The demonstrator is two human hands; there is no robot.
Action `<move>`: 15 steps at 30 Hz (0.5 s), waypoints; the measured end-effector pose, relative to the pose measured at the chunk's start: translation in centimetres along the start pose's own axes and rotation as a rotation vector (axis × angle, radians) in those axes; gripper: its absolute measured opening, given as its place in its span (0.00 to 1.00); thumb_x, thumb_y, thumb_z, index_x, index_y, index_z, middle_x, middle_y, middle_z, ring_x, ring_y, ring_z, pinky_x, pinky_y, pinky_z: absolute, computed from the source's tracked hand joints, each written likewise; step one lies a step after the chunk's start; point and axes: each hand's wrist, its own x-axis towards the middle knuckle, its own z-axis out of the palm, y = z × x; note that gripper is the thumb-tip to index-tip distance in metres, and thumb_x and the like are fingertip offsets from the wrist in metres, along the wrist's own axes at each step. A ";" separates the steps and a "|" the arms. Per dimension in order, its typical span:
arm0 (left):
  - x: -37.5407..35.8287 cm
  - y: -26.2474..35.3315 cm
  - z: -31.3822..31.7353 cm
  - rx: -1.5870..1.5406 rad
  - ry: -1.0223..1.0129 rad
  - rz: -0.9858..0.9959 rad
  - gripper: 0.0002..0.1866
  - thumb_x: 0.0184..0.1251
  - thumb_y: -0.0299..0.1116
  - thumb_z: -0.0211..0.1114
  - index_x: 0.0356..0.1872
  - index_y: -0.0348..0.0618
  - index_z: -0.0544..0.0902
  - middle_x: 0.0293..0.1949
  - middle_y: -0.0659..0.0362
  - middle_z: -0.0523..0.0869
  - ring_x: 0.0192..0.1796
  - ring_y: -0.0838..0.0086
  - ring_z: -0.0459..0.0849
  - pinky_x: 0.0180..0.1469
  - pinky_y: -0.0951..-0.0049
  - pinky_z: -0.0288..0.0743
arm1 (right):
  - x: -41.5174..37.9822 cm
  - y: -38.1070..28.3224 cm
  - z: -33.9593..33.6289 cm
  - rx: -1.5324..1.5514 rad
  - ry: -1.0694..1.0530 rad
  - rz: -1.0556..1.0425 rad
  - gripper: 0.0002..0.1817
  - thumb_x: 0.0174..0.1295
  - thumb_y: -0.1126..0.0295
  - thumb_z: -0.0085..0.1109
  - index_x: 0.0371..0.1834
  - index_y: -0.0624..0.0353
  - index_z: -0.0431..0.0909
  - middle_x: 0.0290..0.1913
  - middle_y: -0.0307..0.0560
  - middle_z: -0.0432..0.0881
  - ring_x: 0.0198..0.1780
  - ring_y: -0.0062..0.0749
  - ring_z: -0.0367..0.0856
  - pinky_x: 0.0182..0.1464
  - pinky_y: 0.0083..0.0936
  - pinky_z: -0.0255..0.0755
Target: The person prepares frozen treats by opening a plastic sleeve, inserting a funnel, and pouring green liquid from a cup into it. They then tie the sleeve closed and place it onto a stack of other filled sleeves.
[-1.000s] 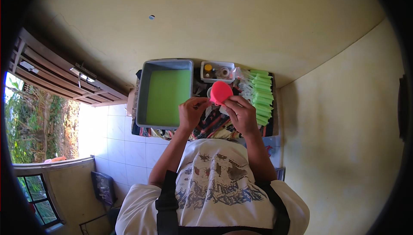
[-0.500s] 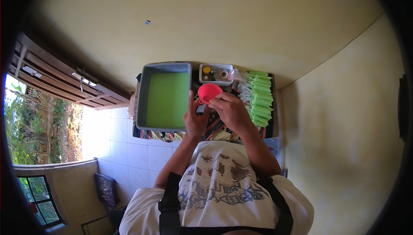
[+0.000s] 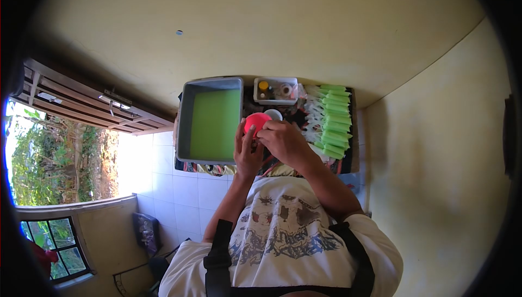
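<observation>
A red funnel [image 3: 254, 122] is between my hands, above the table's near middle. The fingers of my left hand [image 3: 247, 155] wrap its left side, with the thumb and fingertips against it. My right hand [image 3: 284, 140] is closed in a pinch at the funnel's right edge. What lies under the funnel is hidden by my hands. Just behind my right hand stands a white cup [image 3: 275, 114], partly covered. To the left, a grey tub [image 3: 186, 117] holds green liquid [image 3: 215, 125].
Several filled green plastic pouches [image 3: 336, 120] with clear tied ends lie in a column at the right. Behind the cup, a white basket [image 3: 277, 101] holds a yellow-lidded jar [image 3: 263, 85] and a roll of tape [image 3: 286, 90]. A wall [image 3: 304, 36] borders the table's far side.
The funnel has come lower and turned, and my left fingers have closed around it. My right hand has stayed at its edge. The white cup now shows behind the hands.
</observation>
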 end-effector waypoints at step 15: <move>-0.9 -6.8 -6.0 -0.001 0.108 -0.157 0.41 0.60 0.16 0.81 0.75 0.43 0.74 0.83 0.41 0.67 0.83 0.45 0.70 0.73 0.50 0.85 | -5.0 18.8 18.5 -0.162 0.177 0.508 0.61 0.49 0.62 0.88 0.87 0.60 0.59 0.74 0.66 0.74 0.76 0.63 0.74 0.75 0.52 0.71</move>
